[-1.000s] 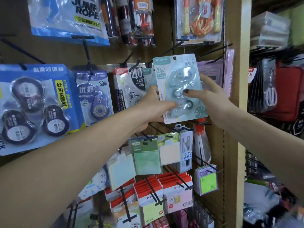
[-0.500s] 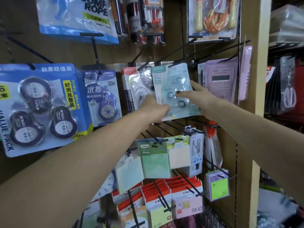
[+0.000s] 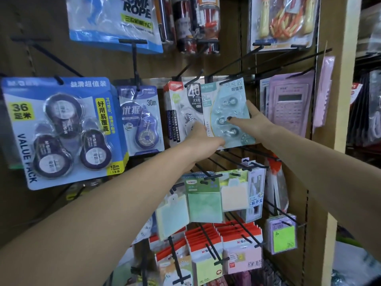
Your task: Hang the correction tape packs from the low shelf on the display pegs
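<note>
While gripped between them, teal correction tape pack [image 3: 226, 112]: left hand [image 3: 203, 137] at lower-left corner, right hand [image 3: 255, 118] on right edge.

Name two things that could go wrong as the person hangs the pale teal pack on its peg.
The teal pack is held only at its lower left corner by the left hand and at its right edge by the right hand, so it might twist and miss the peg. It overlaps the grey 40 pack, which could get knocked.
</note>
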`<state>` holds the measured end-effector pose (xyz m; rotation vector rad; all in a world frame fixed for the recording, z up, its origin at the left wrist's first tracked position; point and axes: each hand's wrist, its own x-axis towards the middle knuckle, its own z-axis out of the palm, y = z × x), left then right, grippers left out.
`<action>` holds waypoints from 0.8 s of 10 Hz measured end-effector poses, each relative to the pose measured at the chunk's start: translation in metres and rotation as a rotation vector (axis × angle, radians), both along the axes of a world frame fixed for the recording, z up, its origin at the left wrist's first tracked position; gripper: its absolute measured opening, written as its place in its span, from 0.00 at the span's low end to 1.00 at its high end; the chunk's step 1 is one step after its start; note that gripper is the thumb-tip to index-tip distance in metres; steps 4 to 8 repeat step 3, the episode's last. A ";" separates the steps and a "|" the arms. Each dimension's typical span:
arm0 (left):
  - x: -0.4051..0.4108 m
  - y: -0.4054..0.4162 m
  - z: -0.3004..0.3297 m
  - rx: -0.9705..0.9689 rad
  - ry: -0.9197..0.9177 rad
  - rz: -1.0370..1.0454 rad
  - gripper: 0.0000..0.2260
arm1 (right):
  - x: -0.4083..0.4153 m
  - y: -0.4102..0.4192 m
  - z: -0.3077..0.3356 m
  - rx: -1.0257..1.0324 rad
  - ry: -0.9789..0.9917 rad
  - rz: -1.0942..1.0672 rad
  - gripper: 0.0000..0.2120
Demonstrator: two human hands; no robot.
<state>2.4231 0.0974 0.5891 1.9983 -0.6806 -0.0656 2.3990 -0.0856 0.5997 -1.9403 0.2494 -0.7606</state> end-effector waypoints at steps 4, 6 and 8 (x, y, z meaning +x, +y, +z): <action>-0.072 0.078 0.009 -0.220 -0.227 0.013 0.16 | -0.049 0.023 -0.022 -0.404 -0.108 -0.289 0.35; -0.072 0.078 0.009 -0.220 -0.227 0.013 0.16 | -0.049 0.023 -0.022 -0.404 -0.108 -0.289 0.35; -0.072 0.078 0.009 -0.220 -0.227 0.013 0.16 | -0.049 0.023 -0.022 -0.404 -0.108 -0.289 0.35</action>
